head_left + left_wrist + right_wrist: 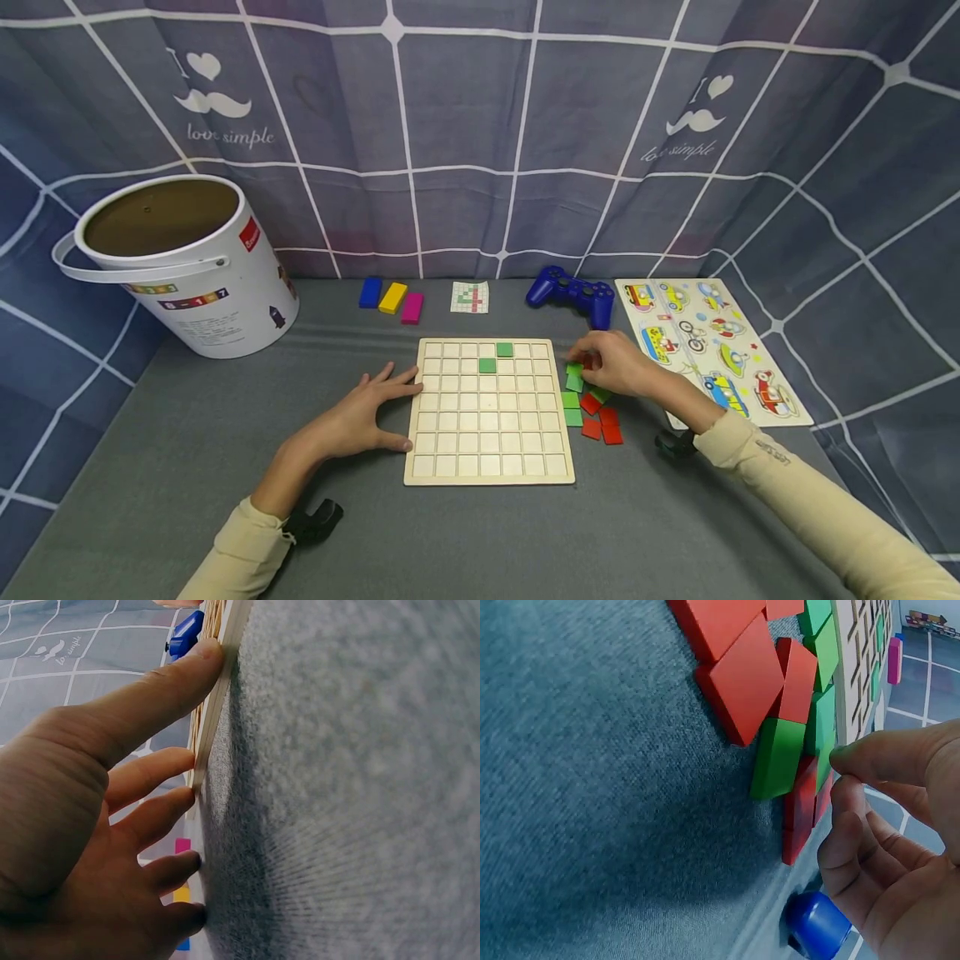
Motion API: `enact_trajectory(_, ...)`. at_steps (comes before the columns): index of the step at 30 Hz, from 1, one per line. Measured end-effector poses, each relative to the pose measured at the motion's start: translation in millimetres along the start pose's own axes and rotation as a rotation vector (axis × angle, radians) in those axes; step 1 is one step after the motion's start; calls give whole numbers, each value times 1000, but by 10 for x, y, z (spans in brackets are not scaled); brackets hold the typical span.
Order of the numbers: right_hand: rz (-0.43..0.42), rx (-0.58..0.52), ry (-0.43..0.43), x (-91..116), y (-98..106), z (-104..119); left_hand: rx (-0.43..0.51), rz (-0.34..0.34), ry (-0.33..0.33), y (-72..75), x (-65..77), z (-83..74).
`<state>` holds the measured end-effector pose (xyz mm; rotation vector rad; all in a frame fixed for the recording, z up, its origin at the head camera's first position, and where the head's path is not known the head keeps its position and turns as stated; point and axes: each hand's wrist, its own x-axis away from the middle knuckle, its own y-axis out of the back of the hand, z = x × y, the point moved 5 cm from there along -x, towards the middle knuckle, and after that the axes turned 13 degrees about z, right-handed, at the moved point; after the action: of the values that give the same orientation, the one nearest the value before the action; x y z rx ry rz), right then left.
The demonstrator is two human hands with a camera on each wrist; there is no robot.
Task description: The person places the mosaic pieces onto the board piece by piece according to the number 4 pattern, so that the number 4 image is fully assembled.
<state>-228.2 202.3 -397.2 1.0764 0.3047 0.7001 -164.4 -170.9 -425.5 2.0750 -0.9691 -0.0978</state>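
Note:
In the head view a wooden grid board (477,421) lies mid-table, with two green tiles (487,365) in its upper cells. My left hand (358,417) rests at the board's left edge, fingers spread, with the thumb and a fingertip against its side. Right of the board is a loose cluster of green tiles (571,401) and red tiles (611,425). Over the far end of that cluster, my right hand (611,362) has thumb and forefinger tips close together beside a green tile (821,724); I cannot tell whether they pinch it.
Behind the board lie a small pattern card (470,297), blue, yellow and magenta blocks (412,308) and a blue game controller (572,295). A picture puzzle board (705,346) lies right, partly under the right forearm. A white bucket (217,292) stands at the back left.

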Motion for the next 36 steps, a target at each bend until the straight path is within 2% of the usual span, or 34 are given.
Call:
enact_trajectory(7,-1,29,3,27,-43,9,1,-5,1,-6,-6,6)
enact_trajectory(17,-7,33,17,-108,-111,74,5,-6,3,-13,3,24)
enact_trajectory(27,-26,75,-99,-202,-89,28,0,-8,-1,-15,0,16)
enact_trajectory(36,-44,82,-110,-229,-42,8,10,-9,-1,-1,14,9)
